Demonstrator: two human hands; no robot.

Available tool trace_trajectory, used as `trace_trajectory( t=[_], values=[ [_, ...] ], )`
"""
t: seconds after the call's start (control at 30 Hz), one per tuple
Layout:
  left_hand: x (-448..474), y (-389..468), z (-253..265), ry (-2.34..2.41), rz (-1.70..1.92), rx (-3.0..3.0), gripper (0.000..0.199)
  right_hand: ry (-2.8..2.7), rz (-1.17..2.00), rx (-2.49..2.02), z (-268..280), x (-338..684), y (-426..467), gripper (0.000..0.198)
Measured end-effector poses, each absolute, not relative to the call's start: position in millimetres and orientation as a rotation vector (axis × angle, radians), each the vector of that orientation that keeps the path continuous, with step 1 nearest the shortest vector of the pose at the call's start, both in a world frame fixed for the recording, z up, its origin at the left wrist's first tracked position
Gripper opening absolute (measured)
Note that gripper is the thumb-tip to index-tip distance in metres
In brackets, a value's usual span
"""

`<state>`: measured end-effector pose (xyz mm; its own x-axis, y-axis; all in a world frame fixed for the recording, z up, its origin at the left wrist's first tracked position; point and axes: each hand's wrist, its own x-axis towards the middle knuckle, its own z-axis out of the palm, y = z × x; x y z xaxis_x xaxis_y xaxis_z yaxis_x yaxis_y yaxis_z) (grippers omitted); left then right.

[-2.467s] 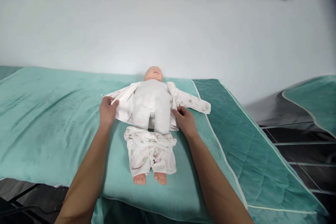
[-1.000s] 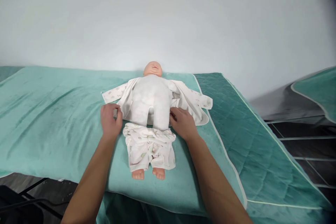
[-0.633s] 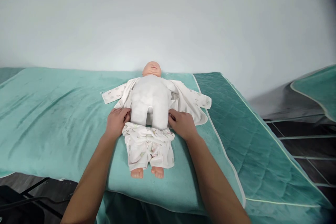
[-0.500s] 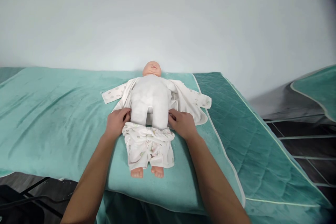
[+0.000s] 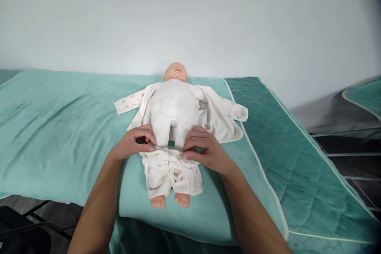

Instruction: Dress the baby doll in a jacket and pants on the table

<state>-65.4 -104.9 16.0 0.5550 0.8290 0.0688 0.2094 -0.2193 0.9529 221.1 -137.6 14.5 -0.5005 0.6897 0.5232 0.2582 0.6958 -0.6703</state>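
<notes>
One doll (image 5: 175, 103), one jacket (image 5: 224, 125), one pair of trousers (image 5: 157, 176).
We pinch the waistband (image 5: 168, 154) with two: left hand (image 5: 133, 141), right hand (image 5: 206, 151), one per side.

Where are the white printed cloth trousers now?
In the head view, the white printed cloth trousers are below centre, low on the white-bodied doll, left hand and right hand at the waistband.

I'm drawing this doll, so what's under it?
Under the doll, an open white jacket shows at both sides, over green cloth. What the doll's body covers can't be seen.
</notes>
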Motion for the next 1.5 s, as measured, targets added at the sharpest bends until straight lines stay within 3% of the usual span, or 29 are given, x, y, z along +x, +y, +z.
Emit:
trace_trajectory(
  t=[0.23, 0.57, 0.77, 1.07, 1.2, 1.5],
  values=[
    [-74, -103, 22, 0.748, 0.519, 1.801, 0.027, -2.224, 0.756, -0.705, 21, 225, -142, 0.025],
    [-56, -106, 4, 0.76, 1.124, 1.557, 0.016, -2.032, 1.051, -0.6, 20, 225, -141, 0.021],
    [-48, -105, -1, 0.984, 1.244, 1.306, 0.023, -1.376, 1.39, -0.917, 2, 226, -137, 0.031],
    [-40, -89, 6, 1.038, 1.362, 1.223, 0.024, -0.766, 1.357, -0.875, -4, 222, -112, 0.021],
    [-32, -65, 23, 1.058, 1.356, 1.272, 0.026, -0.718, 1.325, -0.806, -14, 228, -107, 0.031],
    [-12, -20, 18, 0.984, 1.432, 1.248, 0.028, -0.775, 1.269, -0.787, -27, 230, -103, 0.03]
  ],
)
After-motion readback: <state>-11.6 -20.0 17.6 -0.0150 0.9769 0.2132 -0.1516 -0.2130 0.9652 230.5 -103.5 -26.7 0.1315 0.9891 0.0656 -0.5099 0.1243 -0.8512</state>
